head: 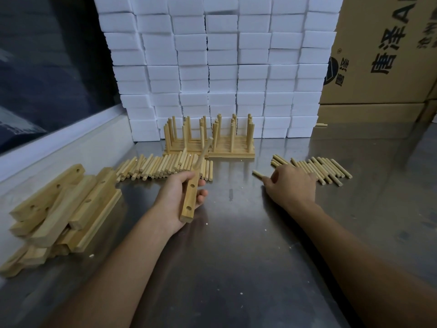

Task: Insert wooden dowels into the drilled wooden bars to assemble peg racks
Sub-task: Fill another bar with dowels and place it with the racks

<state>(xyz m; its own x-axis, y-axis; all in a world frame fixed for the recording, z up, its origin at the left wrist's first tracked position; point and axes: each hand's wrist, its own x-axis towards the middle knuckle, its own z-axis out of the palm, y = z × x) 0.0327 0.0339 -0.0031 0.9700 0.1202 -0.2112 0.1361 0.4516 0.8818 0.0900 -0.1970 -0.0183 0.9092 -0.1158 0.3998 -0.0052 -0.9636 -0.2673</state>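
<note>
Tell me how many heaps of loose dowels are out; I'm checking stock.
2: one heap of short pale wooden dowels behind the left hand, another heap by the right hand. Single strays lie apart; some may be hidden.

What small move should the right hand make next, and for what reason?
Probably it should pinch the single dowel at its fingertips and carry it to the bar. The left hand holds that bar up with its holes showing and no dowel in them, and the right hand lies over the dowels on the table.
</note>
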